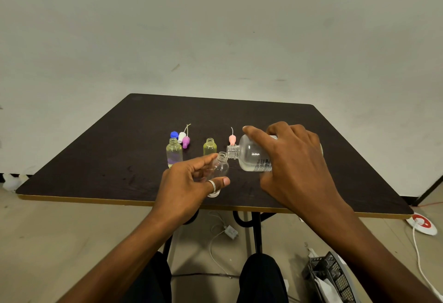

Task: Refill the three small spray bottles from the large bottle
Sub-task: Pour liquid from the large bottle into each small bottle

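My right hand (294, 166) grips the large clear bottle (250, 155), tipped on its side with its open neck pointing left. That neck touches the mouth of a small clear bottle (220, 170), which my left hand (189, 187) holds tilted just above the dark table (96, 158). Two other small bottles stand open and upright: a clear one (174, 152) at the left and a yellowish one (210, 147) in the middle. Behind them lie a blue cap (174, 134), a white spray top (181, 136), a purple spray top (186, 141) and a pink spray top (232, 139).
The table's near edge runs just under my wrists. Below it are the black table legs, my knees, a white cable with a plug (231, 232), a black crate (332, 276) at the right and a red-and-white round object (422, 223) on the floor.
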